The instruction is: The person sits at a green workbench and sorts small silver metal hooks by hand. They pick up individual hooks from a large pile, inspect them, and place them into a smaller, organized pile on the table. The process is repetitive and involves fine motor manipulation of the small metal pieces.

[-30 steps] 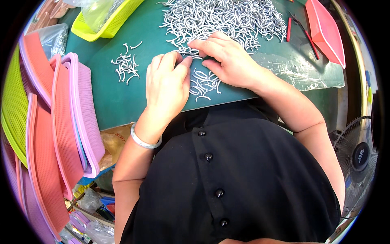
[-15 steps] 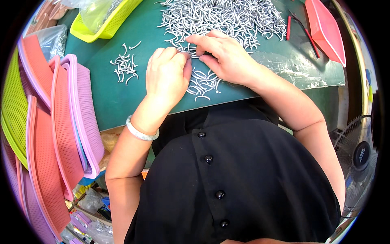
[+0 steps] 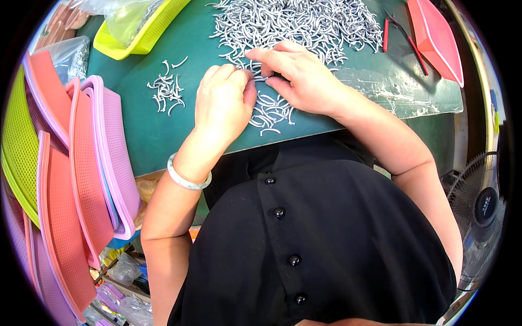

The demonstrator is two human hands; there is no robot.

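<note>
A small curved silver-grey piece [image 3: 260, 79] spans the gap between my hands above the table. My left hand [image 3: 224, 102], with a pale bangle on its wrist, is closed at one end of it, thumb against curled fingers. At the other end my right hand [image 3: 304, 79] pinches with thumb and fingertips, while its index finger reaches out above. Just below the fingers lies a small group of similar curved pieces [image 3: 273, 111]. Beyond my hands spreads a large heap of them [image 3: 304, 24]. Another small cluster [image 3: 167, 91] lies left of my left hand.
The green tabletop [image 3: 196, 32] ends close to my body. Red-handled pliers [image 3: 416, 51] and a pink tray [image 3: 435, 43] lie at the far right. A yellow-green basket [image 3: 117, 46] stands far left. Stacked pink and purple baskets [image 3: 117, 146] crowd the left; a fan [image 3: 481, 212] stands right.
My hands stay almost in place. The fingertips of my right hand have shifted slightly, and the silver-grey piece between the hands shows more plainly.
</note>
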